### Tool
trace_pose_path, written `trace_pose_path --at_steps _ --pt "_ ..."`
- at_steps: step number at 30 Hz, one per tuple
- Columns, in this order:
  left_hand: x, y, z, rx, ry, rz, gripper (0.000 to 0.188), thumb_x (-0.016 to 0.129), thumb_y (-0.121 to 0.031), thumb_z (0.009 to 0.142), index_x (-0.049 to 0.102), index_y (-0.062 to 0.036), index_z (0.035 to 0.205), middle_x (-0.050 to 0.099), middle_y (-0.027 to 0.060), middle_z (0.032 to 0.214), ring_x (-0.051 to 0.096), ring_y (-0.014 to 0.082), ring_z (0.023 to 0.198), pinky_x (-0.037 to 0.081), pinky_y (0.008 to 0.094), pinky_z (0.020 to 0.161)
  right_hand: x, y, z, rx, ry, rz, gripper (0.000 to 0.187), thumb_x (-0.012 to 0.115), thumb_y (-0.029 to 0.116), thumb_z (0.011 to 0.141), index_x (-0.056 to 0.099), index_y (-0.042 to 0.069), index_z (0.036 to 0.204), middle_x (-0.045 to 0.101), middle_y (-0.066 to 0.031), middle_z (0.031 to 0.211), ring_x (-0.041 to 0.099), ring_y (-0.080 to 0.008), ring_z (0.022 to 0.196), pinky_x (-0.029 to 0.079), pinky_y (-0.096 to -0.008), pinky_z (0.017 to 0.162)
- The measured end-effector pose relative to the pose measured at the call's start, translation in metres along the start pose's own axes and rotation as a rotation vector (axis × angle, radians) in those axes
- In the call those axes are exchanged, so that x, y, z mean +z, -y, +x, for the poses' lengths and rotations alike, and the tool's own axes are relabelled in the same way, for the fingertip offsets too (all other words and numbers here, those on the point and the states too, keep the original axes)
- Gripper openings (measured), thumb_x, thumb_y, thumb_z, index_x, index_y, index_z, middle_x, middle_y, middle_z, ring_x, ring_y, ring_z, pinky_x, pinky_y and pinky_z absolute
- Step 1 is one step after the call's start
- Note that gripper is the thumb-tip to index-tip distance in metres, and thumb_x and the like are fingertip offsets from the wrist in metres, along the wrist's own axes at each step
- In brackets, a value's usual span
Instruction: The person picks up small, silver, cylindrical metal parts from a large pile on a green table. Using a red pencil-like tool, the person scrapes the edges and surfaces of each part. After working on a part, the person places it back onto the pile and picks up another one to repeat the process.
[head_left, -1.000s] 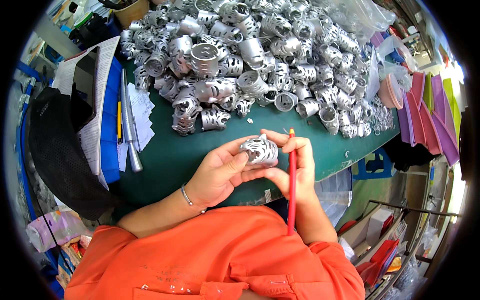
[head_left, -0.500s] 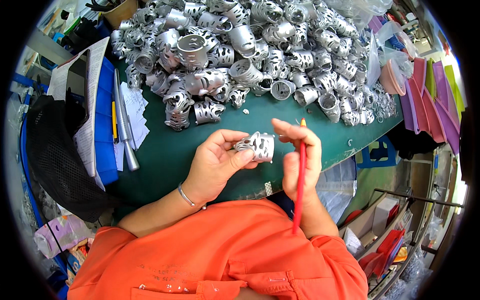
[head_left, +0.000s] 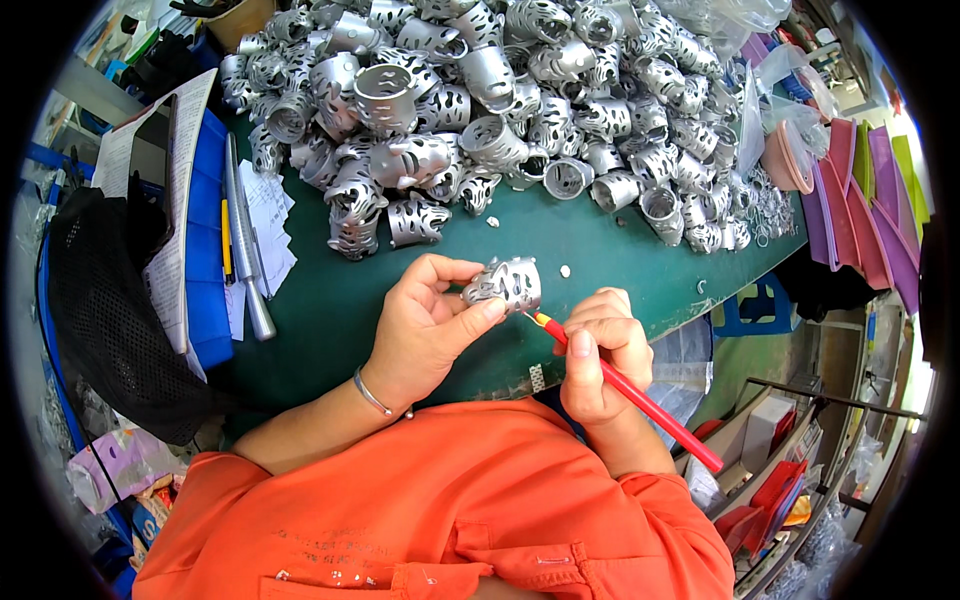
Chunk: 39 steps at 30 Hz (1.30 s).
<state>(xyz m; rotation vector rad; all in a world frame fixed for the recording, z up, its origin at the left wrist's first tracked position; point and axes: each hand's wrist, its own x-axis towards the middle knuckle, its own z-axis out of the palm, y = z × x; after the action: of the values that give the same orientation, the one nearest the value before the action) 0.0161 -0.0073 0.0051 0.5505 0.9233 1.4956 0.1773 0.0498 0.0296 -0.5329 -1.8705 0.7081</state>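
Between the thumb and fingers of my left hand (head_left: 425, 325) is a silvery openwork metal ring (head_left: 508, 285), its side dotted with leaf-like cutouts. My right hand (head_left: 607, 355) grips a red-handled tool (head_left: 655, 410) with a yellow collar and a thin pointed tip. That tip meets the lower right rim of the ring, or comes very close to it. A small white crumb (head_left: 565, 271) lies on the green tabletop (head_left: 480, 375) just right of the ring. Beyond my hands rises a large heap of similar metal rings (head_left: 490, 145).
At the left are a blue tray (head_left: 208, 250) with papers, a yellow pen (head_left: 227, 240), a metal rod (head_left: 243, 230) and a black mesh bag (head_left: 105, 320). Coloured bins (head_left: 860, 190) stand at the right, above a blue stool (head_left: 755, 308). Tiny metal bits (head_left: 770, 205) lie beside the heap.
My right hand has closed around the red tool and turned its tip onto the ring's lower edge. The ring has shifted slightly left. A white crumb now shows on the table.
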Motion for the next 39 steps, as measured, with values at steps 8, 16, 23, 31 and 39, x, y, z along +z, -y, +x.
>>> trace_pose_path --at_steps 8,16,23,31,39 --pt "0.0 0.0 0.0 -0.041 -0.019 -0.021 0.03 0.062 -0.002 0.081 0.044 0.0048 0.103 0.056 0.0163 0.101 0.061 0.0187 0.089 0.052 0.0285 0.078 0.002 -0.002 0.001 -0.002 0.014 -0.024 0.01 0.057 -0.004 0.073 0.049 0.002 0.076 0.057 -0.0075 0.064 0.052 -0.0203 0.052 0.039 -0.0329 0.059" --pt "0.001 -0.004 0.001 -0.063 -0.029 -0.048 0.029 0.061 -0.005 0.083 0.044 0.0056 0.103 0.056 0.0183 0.102 0.061 0.0212 0.089 0.054 0.0298 0.076 0.009 -0.011 0.003 0.037 -0.072 -0.071 0.009 0.059 0.002 0.077 0.052 0.0 0.083 0.064 -0.0158 0.085 0.058 -0.0248 0.074 0.043 -0.0342 0.069" --pt "0.001 -0.007 0.0 -0.088 0.003 -0.049 0.026 0.059 -0.006 0.085 0.046 0.0053 0.105 0.057 0.0161 0.102 0.06 0.0187 0.088 0.053 0.0297 0.077 0.015 -0.023 -0.006 0.401 0.094 0.467 0.042 0.071 0.0 0.072 0.038 0.005 0.097 0.051 -0.024 0.117 0.056 -0.0233 0.099 0.045 -0.0337 0.085" --pt "0.001 -0.01 0.001 0.021 -0.057 0.043 0.018 0.049 -0.013 0.09 0.048 -0.0016 0.104 0.059 0.0099 0.098 0.059 0.0157 0.081 0.049 0.0258 0.064 0.001 -0.022 -0.004 0.367 -0.08 0.606 0.05 0.07 -0.008 0.068 0.035 0.007 0.099 0.05 -0.0207 0.114 0.052 -0.0194 0.1 0.045 -0.0323 0.083" --pt "0.002 -0.004 -0.001 0.09 -0.07 0.07 0.012 0.046 -0.011 0.09 0.051 -0.0031 0.098 0.057 0.0077 0.089 0.053 0.0108 0.069 0.042 0.0239 0.056 -0.033 -0.036 0.001 0.207 0.0 -0.332 0.045 0.071 -0.004 0.059 0.043 0.007 0.092 0.057 -0.0111 0.1 0.049 -0.0302 0.089 0.041 -0.0371 0.078"
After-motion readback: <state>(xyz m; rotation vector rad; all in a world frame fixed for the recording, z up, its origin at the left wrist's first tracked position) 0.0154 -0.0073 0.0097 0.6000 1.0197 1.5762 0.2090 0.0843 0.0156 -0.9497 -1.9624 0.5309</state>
